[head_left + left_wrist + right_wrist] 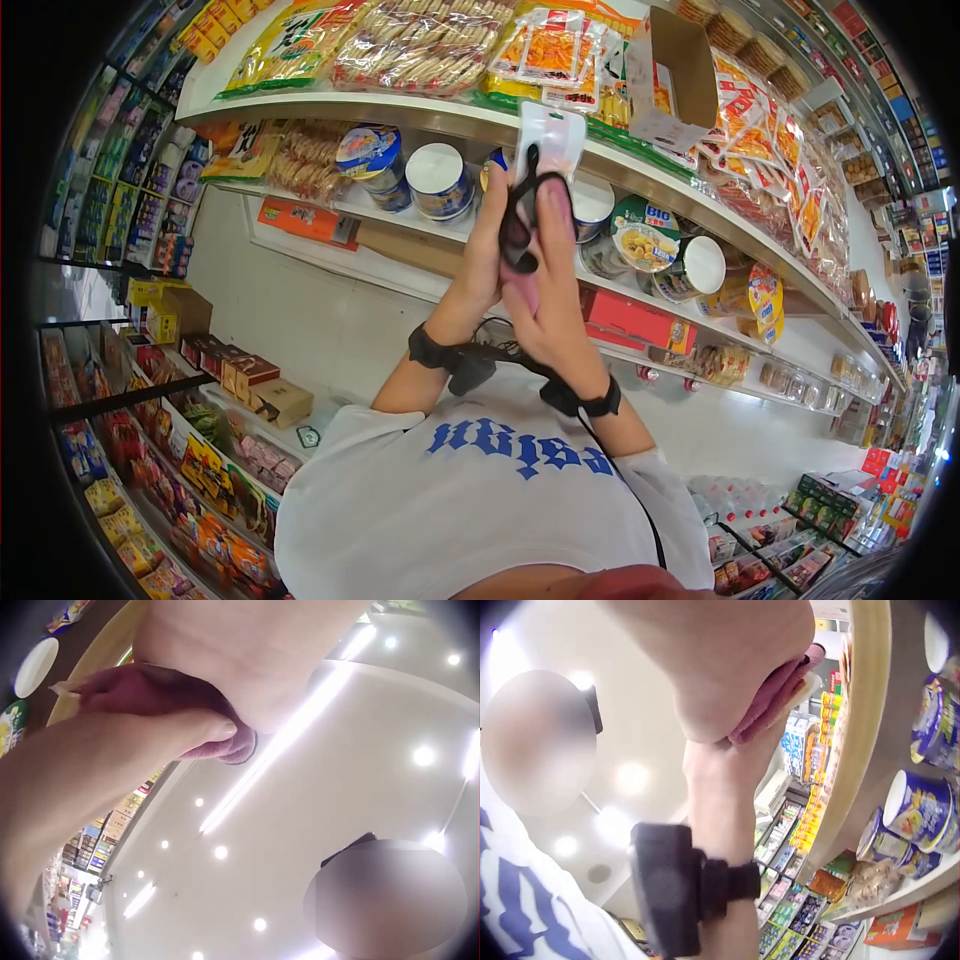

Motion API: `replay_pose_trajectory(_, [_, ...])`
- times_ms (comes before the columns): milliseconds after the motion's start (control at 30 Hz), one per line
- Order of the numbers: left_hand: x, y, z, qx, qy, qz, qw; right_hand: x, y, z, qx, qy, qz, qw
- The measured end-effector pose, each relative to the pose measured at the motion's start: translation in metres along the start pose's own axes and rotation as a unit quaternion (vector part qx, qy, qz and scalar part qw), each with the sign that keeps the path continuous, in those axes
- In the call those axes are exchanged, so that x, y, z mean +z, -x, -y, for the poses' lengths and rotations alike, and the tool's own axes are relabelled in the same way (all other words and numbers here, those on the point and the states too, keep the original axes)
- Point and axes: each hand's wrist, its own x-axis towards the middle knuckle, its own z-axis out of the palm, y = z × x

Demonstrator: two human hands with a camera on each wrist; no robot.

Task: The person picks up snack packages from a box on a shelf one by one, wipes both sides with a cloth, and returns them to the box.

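Both hands hold a pink, soft-looking item (527, 288) with black loops and a white hang card (552, 135), in front of the shelf edge. My left hand (482, 245) grips it from the left and my right hand (552, 265) from the right, their lower palms close together. In the left wrist view, the right hand's thumb (217, 729) presses on the folded pink item (135, 690). The right wrist view shows its pink edge (776, 701) between the hands. Most of the fingers are hidden.
Packaged snacks (420, 45) and an upright cardboard box (680, 75) stand on the upper shelf. Tubs of instant food (440, 182) line the shelf below. Lower racks (180, 440) hold packets at the left. Black wristbands (600, 398) and a cable hang near the forearms.
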Motion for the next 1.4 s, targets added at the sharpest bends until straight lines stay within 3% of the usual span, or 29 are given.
replay_pose_trajectory(67, [-0.001, 0.011, -0.001, 0.005, -0.014, -0.004, 1.0, 0.001, -0.019, -0.01, -0.015, 0.045, -0.021, 0.999])
replay_pose_trajectory(100, [-0.003, 0.016, -0.003, 0.009, -0.022, -0.007, 1.0, 0.004, -0.029, -0.004, -0.003, -0.025, -0.083, 0.996])
replay_pose_trajectory(200, [-0.014, 0.021, -0.011, 0.027, -0.08, -0.028, 0.996, 0.0, -0.048, -0.004, 0.006, 0.016, -0.072, 0.997])
replay_pose_trajectory(233, [-0.022, 0.025, -0.015, 0.004, -0.062, -0.027, 0.998, 0.001, -0.055, -0.006, -0.019, 0.101, -0.112, 0.988])
replay_pose_trajectory(300, [-0.034, 0.029, -0.012, 0.0, -0.053, -0.039, 0.998, -0.001, -0.054, -0.002, 0.171, -0.113, -0.107, 0.973])
replay_pose_trajectory(467, [-0.04, 0.037, -0.026, 0.051, 0.052, -0.036, 0.997, -0.001, -0.037, -0.022, 0.249, -0.303, -0.294, 0.872])
replay_pose_trajectory(533, [-0.038, 0.038, -0.029, 0.069, 0.046, -0.046, 0.995, 0.006, -0.009, -0.057, 0.23, -0.341, -0.222, 0.884])
replay_pose_trajectory(567, [-0.034, 0.038, -0.031, 0.077, 0.04, -0.048, 0.995, 0.006, -0.002, -0.058, 0.24, -0.392, -0.185, 0.869])
replay_pose_trajectory(700, [-0.026, 0.035, -0.027, 0.133, -0.065, -0.018, 0.989, 0.004, 0.006, -0.023, 0.307, -0.573, -0.08, 0.756])
replay_pose_trajectory(767, [-0.018, 0.037, -0.028, 0.161, -0.136, -0.019, 0.977, -0.001, -0.003, 0.007, 0.305, -0.546, -0.104, 0.773])
replay_pose_trajectory(867, [-0.001, 0.039, -0.025, 0.192, -0.197, -0.019, 0.961, -0.011, 0.007, 0.0, 0.287, -0.475, -0.106, 0.825])
replay_pose_trajectory(933, [0.009, 0.036, -0.022, 0.202, -0.212, -0.016, 0.956, -0.02, 0.008, 0.003, 0.276, -0.462, -0.118, 0.835])
replay_pose_trajectory(1133, [0.033, 0.022, -0.004, 0.191, -0.224, -0.013, 0.956, -0.049, 0.022, -0.012, 0.293, -0.45, -0.121, 0.835])
replay_pose_trajectory(1233, [0.045, 0.011, 0.009, 0.198, -0.24, -0.017, 0.95, -0.063, 0.013, -0.003, 0.304, -0.456, -0.168, 0.819])
replay_pose_trajectory(1300, [0.055, 0.001, 0.019, 0.212, -0.253, -0.015, 0.944, -0.076, 0.012, -0.007, 0.302, -0.43, -0.178, 0.832])
replay_pose_trajectory(1400, [0.068, -0.022, 0.037, 0.298, -0.326, -0.101, 0.892, -0.096, 0.022, -0.036, 0.258, -0.3, -0.169, 0.903])
